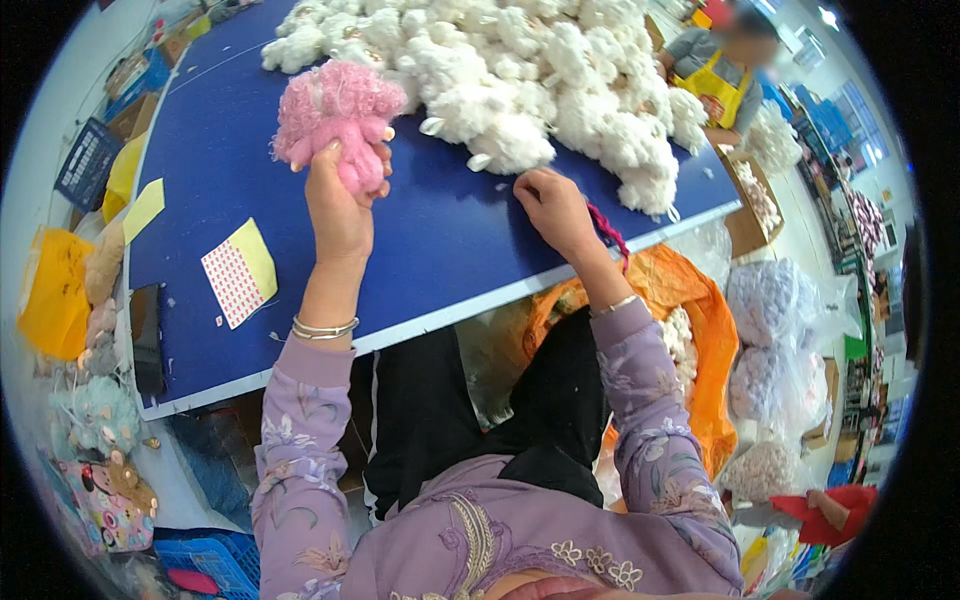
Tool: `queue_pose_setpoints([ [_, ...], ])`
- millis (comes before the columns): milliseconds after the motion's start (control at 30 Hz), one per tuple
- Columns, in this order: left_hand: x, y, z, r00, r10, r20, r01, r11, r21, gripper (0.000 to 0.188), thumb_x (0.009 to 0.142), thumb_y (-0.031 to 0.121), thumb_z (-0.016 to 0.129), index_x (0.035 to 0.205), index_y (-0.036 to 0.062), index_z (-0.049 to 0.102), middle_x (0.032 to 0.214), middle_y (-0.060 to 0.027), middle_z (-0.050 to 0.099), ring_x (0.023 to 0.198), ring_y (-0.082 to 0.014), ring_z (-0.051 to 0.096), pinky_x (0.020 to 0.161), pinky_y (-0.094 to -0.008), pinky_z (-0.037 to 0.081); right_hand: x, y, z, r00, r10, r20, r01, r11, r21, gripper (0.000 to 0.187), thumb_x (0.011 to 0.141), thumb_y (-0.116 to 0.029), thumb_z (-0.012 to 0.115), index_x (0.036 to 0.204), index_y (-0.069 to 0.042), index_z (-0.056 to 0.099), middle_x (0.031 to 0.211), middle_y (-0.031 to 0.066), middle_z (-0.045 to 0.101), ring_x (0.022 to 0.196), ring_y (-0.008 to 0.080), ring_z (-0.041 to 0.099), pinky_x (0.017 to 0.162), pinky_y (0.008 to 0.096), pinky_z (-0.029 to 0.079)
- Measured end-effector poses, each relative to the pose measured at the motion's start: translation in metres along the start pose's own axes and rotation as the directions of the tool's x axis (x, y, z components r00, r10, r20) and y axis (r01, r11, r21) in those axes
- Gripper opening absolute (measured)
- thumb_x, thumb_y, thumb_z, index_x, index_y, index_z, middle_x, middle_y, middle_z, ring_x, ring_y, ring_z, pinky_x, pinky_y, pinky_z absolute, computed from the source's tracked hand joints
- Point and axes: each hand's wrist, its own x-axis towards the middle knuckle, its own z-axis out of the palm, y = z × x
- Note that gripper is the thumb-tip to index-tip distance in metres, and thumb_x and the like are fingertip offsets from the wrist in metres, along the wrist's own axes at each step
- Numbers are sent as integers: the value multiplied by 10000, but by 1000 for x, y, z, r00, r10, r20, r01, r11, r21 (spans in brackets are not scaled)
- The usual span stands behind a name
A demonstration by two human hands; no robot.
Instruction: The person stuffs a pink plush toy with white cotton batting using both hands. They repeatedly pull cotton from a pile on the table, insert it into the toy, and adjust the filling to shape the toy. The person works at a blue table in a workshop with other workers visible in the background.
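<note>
My left hand (343, 190) is wrapped round the lower part of a pink plush toy (340, 105), holding it up over the blue table (420, 255). The toy has curly fluff on top and smoother pink fur below. My right hand (556, 208) is closed in a pinch low over the table, just in front of a big heap of white plush toys (510, 85). What its fingertips hold, if anything, is too small to make out. Beside that wrist, a magenta braided cord (608, 232) lies at the table edge.
A sticker sheet (238, 272) with small red marks lies on the table's left, and a dark flat object (147, 340) at its left edge. An orange bag (705, 330) with white pieces stands by my right arm. A person in a yellow apron (715, 92) is at the far right.
</note>
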Motion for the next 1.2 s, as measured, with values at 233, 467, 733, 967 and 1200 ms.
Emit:
queue_pose_setpoints([
  [233,17,31,-44,992,47,-115,-44,999,29,402,936,382,380,1016,58,604,831,-53,624,696,-126,568,540,-256,411,50,-68,41,985,-90,145,34,934,354,152,866,-115,654,940,18,640,811,160,652,729,292,633,675,361,498],
  [467,21,22,-53,995,-40,-96,50,994,101,388,953,375,406,1027,52,608,822,-55,637,668,-122,582,527,-247,418,95,-103,101,906,-389,167,358,915,186,170,861,-199,655,898,-33,646,808,141,627,754,311,630,678,405,502],
  [733,2,3,-29,968,-66,242,0,965,261,267,930,211,476,979,-8,622,823,-76,648,702,-115,578,619,-268,468,75,-87,33,987,98,130,-160,457,875,284,1016,-285,491,1075,-46,632,784,-19,588,672,62,536,599,221,452],
  [967,-10,-15,35,863,-239,446,113,950,290,252,914,201,491,967,-13,615,839,-80,650,707,-125,572,636,-274,475,31,-53,-63,989,-7,145,-133,344,929,606,935,-365,613,1424,-71,408,1259,81,526,1080,147,546,857,304,487],
  [1200,8,-57,129,505,-481,717,304,876,374,345,920,286,449,929,-6,633,770,-89,651,598,-122,532,524,-269,417,-14,5,-139,995,-85,54,-5,495,869,993,751,-418,775,1511,-27,269,1485,153,357,1355,234,375,1131,356,277],
])
